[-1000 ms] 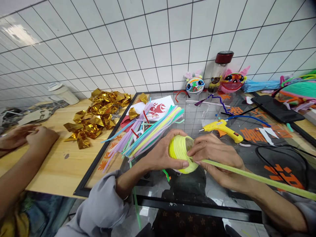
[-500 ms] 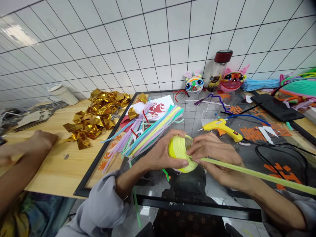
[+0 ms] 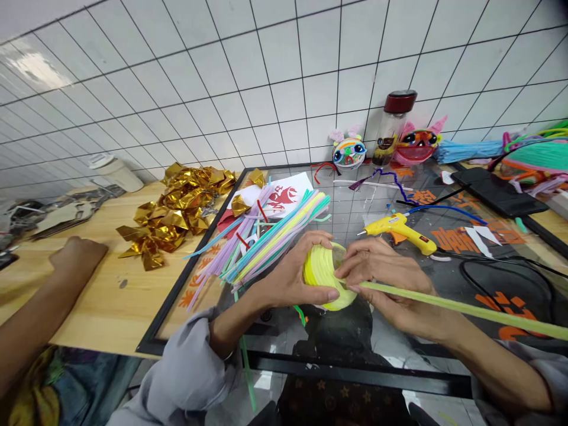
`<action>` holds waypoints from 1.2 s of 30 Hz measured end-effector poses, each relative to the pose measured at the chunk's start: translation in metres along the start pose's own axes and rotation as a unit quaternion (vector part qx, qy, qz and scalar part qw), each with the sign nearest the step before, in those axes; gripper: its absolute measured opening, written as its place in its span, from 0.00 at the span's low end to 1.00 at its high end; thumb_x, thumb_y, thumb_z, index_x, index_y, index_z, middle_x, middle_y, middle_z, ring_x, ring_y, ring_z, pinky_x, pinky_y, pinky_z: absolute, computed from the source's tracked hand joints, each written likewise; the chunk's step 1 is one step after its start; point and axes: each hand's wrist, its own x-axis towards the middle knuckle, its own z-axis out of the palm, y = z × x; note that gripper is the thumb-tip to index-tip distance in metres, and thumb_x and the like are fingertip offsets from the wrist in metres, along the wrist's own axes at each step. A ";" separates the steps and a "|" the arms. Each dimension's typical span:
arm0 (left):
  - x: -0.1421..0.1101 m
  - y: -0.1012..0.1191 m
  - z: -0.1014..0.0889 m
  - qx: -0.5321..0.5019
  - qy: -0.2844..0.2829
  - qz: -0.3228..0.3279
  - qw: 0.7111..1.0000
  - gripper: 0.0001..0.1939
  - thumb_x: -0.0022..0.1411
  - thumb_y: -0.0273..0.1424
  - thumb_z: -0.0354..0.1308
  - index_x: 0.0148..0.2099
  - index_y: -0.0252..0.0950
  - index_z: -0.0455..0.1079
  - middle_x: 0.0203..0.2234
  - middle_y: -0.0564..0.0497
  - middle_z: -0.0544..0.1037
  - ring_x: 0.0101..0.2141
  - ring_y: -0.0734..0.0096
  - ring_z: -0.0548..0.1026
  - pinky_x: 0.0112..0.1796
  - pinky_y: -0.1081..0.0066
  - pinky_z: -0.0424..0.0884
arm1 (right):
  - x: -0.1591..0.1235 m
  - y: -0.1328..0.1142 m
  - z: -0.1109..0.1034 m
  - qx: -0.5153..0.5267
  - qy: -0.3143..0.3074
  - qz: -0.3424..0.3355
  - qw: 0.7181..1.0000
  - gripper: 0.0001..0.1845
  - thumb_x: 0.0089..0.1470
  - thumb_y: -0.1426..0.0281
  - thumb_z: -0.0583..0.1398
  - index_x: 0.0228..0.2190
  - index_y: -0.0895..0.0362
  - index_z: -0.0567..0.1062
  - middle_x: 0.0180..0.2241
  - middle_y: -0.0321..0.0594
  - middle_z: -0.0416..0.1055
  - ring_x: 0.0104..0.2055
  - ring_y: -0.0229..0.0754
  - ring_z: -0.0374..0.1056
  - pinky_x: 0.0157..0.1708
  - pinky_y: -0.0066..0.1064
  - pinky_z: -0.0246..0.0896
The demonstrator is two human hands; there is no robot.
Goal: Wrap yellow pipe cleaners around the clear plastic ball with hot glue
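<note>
My left hand (image 3: 290, 278) is wrapped round a small round object wound in yellow pipe cleaner (image 3: 320, 267), thumb pressed on its lower side. My right hand (image 3: 386, 275) pinches the near end of a long yellow-green pipe cleaner (image 3: 461, 309) against that object; the free length runs off to the right edge. Both hands hover just above the dark glossy mat (image 3: 444, 266) near its front edge.
A bundle of pastel pipe cleaners (image 3: 266, 236) lies left of my hands. A yellow glue gun (image 3: 402, 229) with its cord lies behind them. Gold foil pieces (image 3: 173, 213) sit on the wooden table. Another person's hand (image 3: 77, 255) rests at the left. Craft masks and a bottle (image 3: 393, 127) stand by the wall.
My hands have barely shifted on the yellow object. The other person's nearer hand has withdrawn to the left, leaving one fist on the wooden table.
</note>
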 end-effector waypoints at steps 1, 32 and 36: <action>0.000 -0.001 0.000 0.011 0.000 0.011 1.000 0.32 0.53 0.41 0.70 0.54 0.42 0.58 0.59 0.42 0.63 0.62 0.50 0.64 0.63 0.49 0.60 | 0.000 0.000 0.000 0.001 -0.001 0.000 1.000 0.07 0.63 0.78 0.58 0.36 0.55 0.74 0.36 0.39 0.79 0.46 0.43 0.72 0.51 0.40 0.65; 0.003 -0.005 -0.001 0.060 0.038 0.111 0.991 0.32 0.54 0.46 0.71 0.53 0.40 0.61 0.52 0.42 0.69 0.55 0.54 0.70 0.57 0.52 0.67 | 0.003 -0.002 0.000 0.004 0.006 -0.016 1.000 0.08 0.63 0.78 0.57 0.36 0.55 0.75 0.34 0.38 0.79 0.43 0.42 0.73 0.47 0.39 0.66; 0.004 -0.003 -0.002 0.075 0.038 0.111 0.990 0.30 0.54 0.46 0.70 0.52 0.40 0.62 0.52 0.42 0.70 0.54 0.54 0.70 0.57 0.52 0.67 | 0.005 -0.001 -0.001 -0.004 -0.005 -0.022 1.000 0.08 0.63 0.78 0.57 0.37 0.55 0.74 0.34 0.39 0.79 0.43 0.42 0.73 0.48 0.39 0.66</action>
